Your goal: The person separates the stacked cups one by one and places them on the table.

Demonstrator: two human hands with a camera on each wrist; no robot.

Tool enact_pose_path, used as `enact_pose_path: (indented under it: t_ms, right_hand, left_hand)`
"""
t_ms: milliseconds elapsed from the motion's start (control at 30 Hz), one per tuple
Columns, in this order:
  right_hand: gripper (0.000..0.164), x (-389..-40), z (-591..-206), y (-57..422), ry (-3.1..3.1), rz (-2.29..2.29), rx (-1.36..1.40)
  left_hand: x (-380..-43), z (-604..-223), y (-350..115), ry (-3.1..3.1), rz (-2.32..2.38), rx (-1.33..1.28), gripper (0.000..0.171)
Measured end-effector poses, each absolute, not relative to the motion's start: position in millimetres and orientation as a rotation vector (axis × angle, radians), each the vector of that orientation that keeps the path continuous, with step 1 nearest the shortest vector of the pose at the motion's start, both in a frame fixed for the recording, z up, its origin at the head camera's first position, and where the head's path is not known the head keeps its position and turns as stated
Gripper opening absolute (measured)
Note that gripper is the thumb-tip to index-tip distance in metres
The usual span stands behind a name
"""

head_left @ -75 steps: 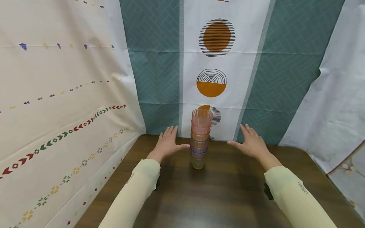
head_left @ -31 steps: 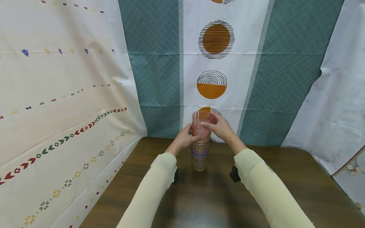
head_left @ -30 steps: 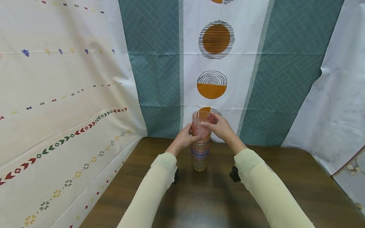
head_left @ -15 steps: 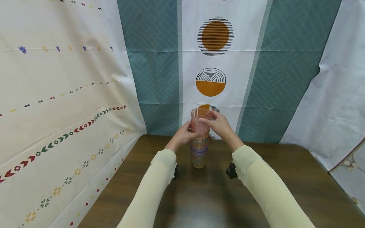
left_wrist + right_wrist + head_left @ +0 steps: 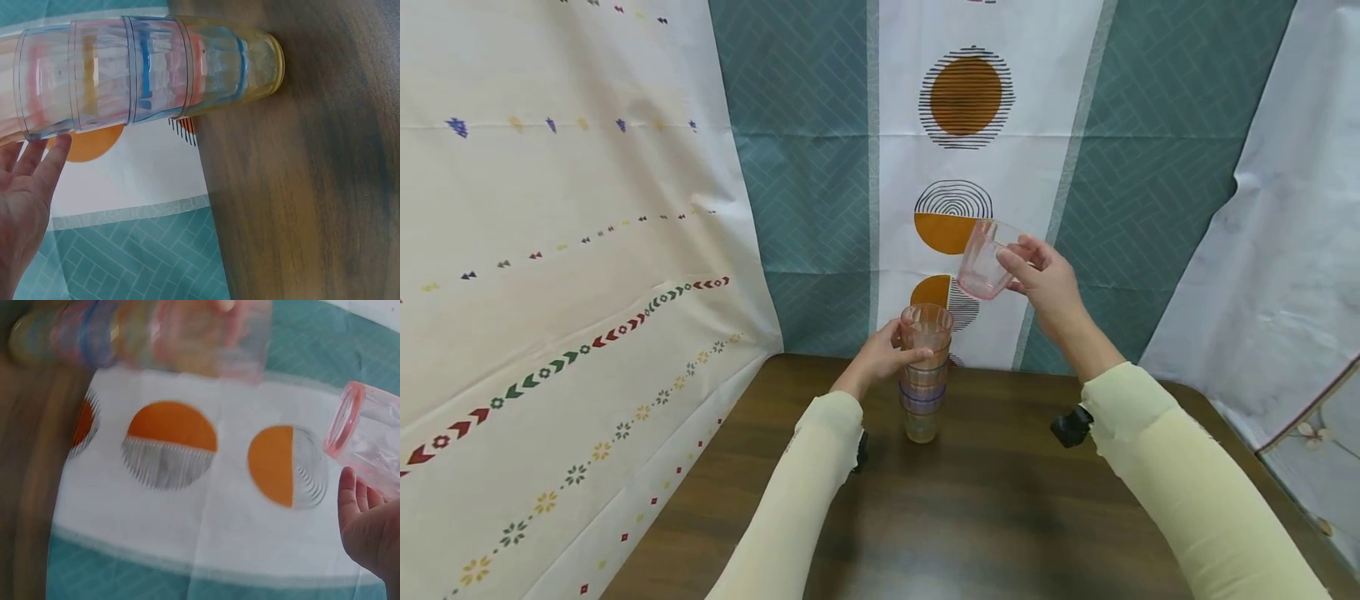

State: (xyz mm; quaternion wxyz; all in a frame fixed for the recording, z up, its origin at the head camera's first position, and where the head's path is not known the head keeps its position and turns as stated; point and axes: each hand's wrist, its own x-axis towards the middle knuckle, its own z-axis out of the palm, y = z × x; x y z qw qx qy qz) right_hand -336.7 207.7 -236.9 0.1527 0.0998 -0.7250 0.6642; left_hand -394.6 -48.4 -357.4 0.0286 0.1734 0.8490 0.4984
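Observation:
A tall stack of nested clear tumblers (image 5: 923,392) stands upright on the dark wooden table (image 5: 940,517), with pink, orange, blue and yellow tints. My left hand (image 5: 877,358) grips the stack near its top, thumb in front and fingers at the left side. Up and to the right of it, my right hand (image 5: 1051,283) holds a single clear pink tumbler (image 5: 983,265), tilted and apart from the stack. In the right wrist view that tumbler's pink base (image 5: 344,420) faces the stack. The left wrist view shows the yellow-tinted bottom tumbler (image 5: 262,65) on the table.
Behind the table hangs a teal and white curtain (image 5: 805,208) with orange circles. A cream patterned cloth (image 5: 587,250) covers the left side, and a pale cloth (image 5: 1292,250) hangs at the right. The table's back edge lies just behind the stack.
Both hands came inward from beside the stack and took hold of its upper part. Since then my right hand has lifted the top pink tumbler off, up and rightward; my left hand stays on the stack.

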Motion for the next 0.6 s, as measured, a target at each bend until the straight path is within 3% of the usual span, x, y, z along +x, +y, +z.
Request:
enact_pose_path:
  t_ms: [367,600]
  right_hand:
    - [0.072,-328,-309,268,-2.198,1.748,0.301]
    - [0.080,-332,-359,277,-2.306,1.739,0.222]
  left_hand:
    - [-392,-358,-44,2.587,1.555,0.532,0.089]
    - [-392,-356,-48,2.594,1.550,0.535,0.087]
